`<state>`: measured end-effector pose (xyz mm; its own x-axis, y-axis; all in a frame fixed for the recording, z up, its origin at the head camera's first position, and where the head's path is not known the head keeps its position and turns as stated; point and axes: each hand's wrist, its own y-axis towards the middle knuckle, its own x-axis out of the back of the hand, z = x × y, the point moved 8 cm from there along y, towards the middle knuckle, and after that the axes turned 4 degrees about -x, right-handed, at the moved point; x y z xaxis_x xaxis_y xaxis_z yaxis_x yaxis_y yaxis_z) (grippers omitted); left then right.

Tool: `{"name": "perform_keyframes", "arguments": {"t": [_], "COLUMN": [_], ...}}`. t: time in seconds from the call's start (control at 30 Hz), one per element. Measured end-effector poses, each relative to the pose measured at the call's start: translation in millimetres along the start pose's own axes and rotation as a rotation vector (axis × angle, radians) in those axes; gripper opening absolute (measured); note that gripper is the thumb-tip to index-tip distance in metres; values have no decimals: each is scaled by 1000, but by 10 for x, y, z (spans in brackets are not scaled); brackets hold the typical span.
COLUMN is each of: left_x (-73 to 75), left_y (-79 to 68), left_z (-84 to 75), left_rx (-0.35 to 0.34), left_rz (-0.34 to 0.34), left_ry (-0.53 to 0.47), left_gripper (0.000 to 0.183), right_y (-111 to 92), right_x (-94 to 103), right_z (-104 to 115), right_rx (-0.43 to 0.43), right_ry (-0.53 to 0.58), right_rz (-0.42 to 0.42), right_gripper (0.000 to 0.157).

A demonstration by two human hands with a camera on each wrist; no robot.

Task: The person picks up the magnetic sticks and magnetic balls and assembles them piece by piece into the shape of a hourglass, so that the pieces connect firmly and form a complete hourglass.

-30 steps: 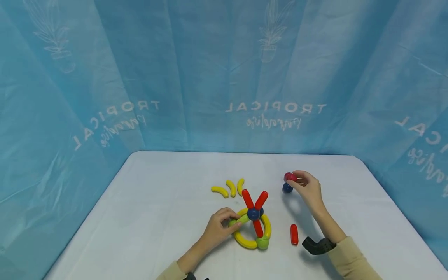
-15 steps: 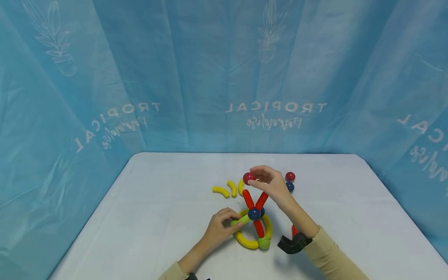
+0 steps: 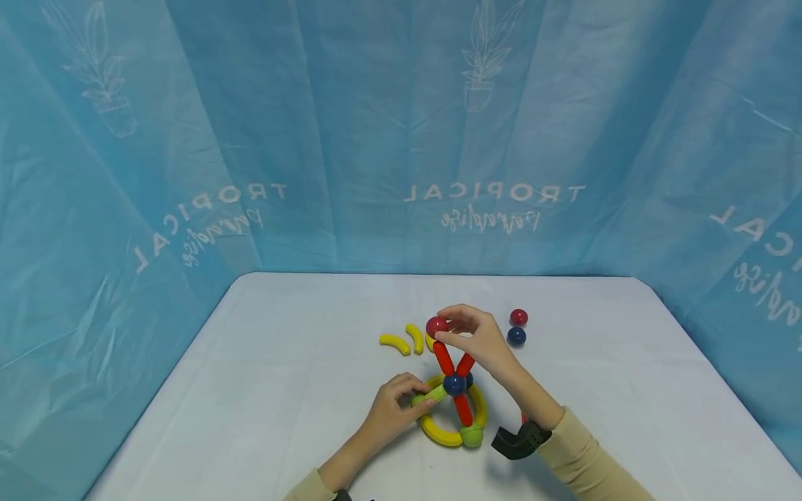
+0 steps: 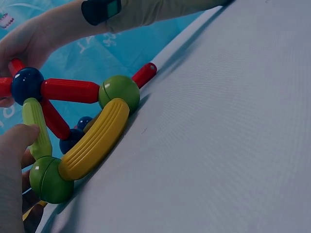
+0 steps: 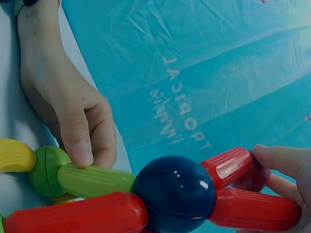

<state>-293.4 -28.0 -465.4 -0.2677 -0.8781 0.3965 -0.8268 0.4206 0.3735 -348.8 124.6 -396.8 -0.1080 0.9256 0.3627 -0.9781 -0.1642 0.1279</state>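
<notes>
A construction of rods and balls stands on the table. Its base is a ring of curved yellow rods (image 3: 441,436) with green balls (image 3: 472,436). Red rods (image 3: 462,410) and a light green rod (image 4: 35,116) rise to a dark blue ball (image 3: 454,385), and two more red rods point up from it. My left hand (image 3: 390,409) pinches the light green rod near a green ball at the ring's left. Between thumb and fingers, my right hand (image 3: 479,341) holds a red ball (image 3: 436,327) at the tip of the left upward rod. Whether they are joined is hard to tell.
Several short curved yellow rods (image 3: 395,344) lie behind the construction. A second red ball (image 3: 518,317) and a blue ball (image 3: 516,337) rest at the back right. One loose red rod (image 4: 145,75) lies on the white table (image 3: 282,362), mostly covered by my right wrist in the head view.
My right hand has picked up one red ball from the back right, carried it left and lowered it to the upright rod's tip. My left hand has stayed in place.
</notes>
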Motion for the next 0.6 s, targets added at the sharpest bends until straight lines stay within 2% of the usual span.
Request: {"name": "perform_keyframes", "arguments": {"t": [0.2, 0.47, 0.6], "left_x": [0, 7, -27], "left_y": [-3, 7, -3], "left_z": [2, -6, 216], "left_rx": [-24, -16, -12], "left_rz": [2, 8, -15], "left_ry": [5, 9, 32], "left_gripper": [14, 16, 16], "right_y": [-13, -3, -15], "right_x": [0, -57, -51], "right_z": [58, 87, 103], "right_rx": [55, 87, 81], "right_ry": [-7, -13, -8], "right_rz": [-14, 34, 39], "right_gripper": [34, 33, 35]}}
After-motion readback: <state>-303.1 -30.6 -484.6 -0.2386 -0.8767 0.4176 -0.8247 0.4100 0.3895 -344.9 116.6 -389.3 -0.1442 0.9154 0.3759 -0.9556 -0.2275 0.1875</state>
